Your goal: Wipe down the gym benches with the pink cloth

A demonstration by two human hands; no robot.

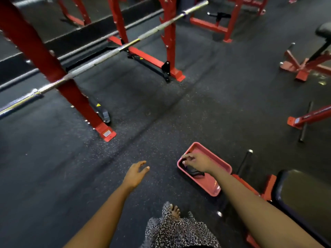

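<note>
Dark gym floor [161,113]: left hand [136,173] spread, right hand [196,161] in pink tray [208,184], grip unclear

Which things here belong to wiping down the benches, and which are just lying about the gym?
For the job: pink tray, dark bundle in it, bench pad, right hand, left hand.
Just lying about: barbell, red rack, far seat.
No pink cloth plainly shows.

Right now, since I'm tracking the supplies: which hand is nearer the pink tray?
Right. The right hand is in the tray, fingers at a dark item; the left hand hovers open over the floor, left of the tray.
</note>
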